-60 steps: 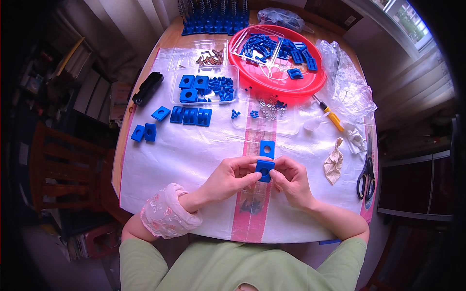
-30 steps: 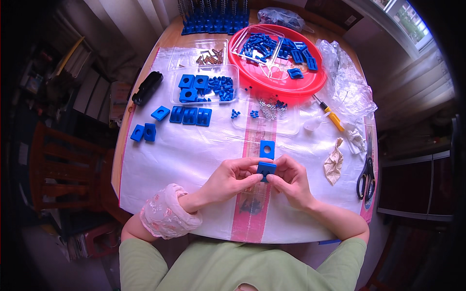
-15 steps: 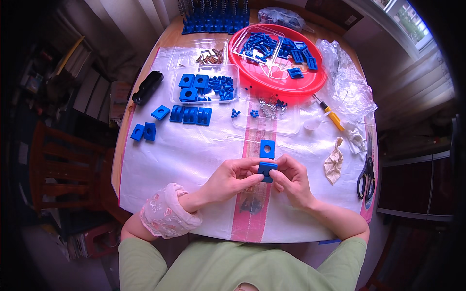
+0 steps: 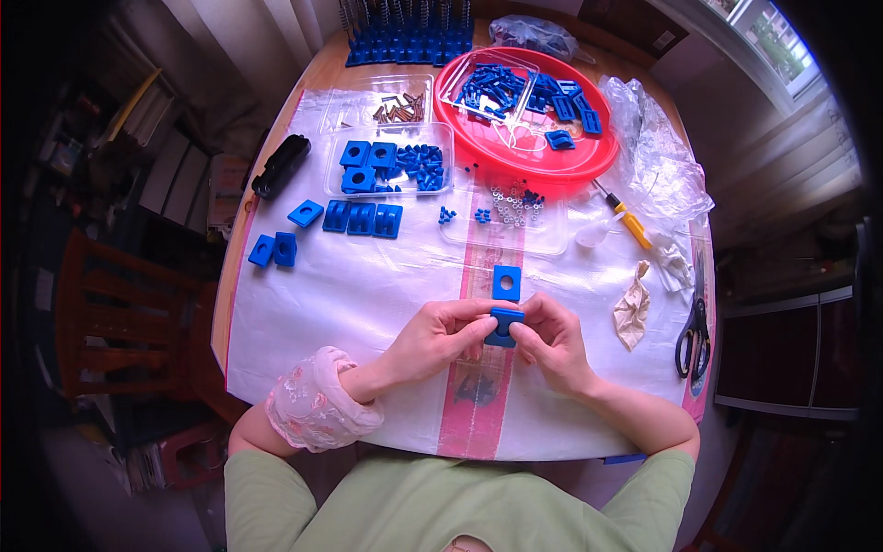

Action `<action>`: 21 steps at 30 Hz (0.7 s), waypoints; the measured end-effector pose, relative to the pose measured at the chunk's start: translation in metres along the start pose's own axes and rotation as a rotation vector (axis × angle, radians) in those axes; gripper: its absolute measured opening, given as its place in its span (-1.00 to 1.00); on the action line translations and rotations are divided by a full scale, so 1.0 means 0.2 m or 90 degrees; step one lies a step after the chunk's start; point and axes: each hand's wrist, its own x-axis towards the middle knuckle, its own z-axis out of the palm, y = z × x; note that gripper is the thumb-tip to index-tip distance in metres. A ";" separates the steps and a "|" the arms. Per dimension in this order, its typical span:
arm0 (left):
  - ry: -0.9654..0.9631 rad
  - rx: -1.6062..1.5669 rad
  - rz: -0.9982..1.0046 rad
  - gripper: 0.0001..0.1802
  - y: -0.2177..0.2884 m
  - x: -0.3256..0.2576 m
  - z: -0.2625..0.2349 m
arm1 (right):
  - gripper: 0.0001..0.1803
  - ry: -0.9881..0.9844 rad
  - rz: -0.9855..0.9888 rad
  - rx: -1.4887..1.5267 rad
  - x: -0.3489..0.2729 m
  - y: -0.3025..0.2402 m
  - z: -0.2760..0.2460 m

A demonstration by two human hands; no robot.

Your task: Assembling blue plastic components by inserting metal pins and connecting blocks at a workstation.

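A: We are sitting at the round wooden table, which is lying under a white plastic sheet with a red stripe. Farther back, the red tray is holding loose blue parts.

B: And nearer to us?

A: A clear tray is carrying more blue blocks and pegs, a row of blue plates is lying just in front of it, and scissors are resting at the right edge.

B: What are we holding?

A: Our left hand and right hand are meeting over the stripe, fingers closed from both sides around one small blue block. Another blue block with a hole is lying just beyond it on the sheet.

B: Has anything changed?

A: Very little. Compared with two seconds ago, the block is sitting slightly deeper between our fingers and the hands are pressing closer; we judge we are seating or fitting something on it, though the detail is hidden.
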 end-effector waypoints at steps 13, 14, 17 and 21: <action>0.018 0.004 0.016 -0.69 0.00 0.00 0.00 | -0.91 -0.019 -0.002 0.008 0.00 0.00 0.00; 0.018 0.002 0.019 -0.70 0.00 0.00 0.00 | -0.91 -0.022 -0.003 0.009 0.00 0.01 0.00; 0.033 0.001 0.010 -0.71 0.00 -0.01 0.00 | -0.89 -0.032 -0.008 -0.017 -0.01 0.01 0.00; 0.045 0.003 0.016 -0.72 -0.01 -0.01 0.01 | -0.90 -0.025 0.014 -0.004 -0.01 0.00 0.00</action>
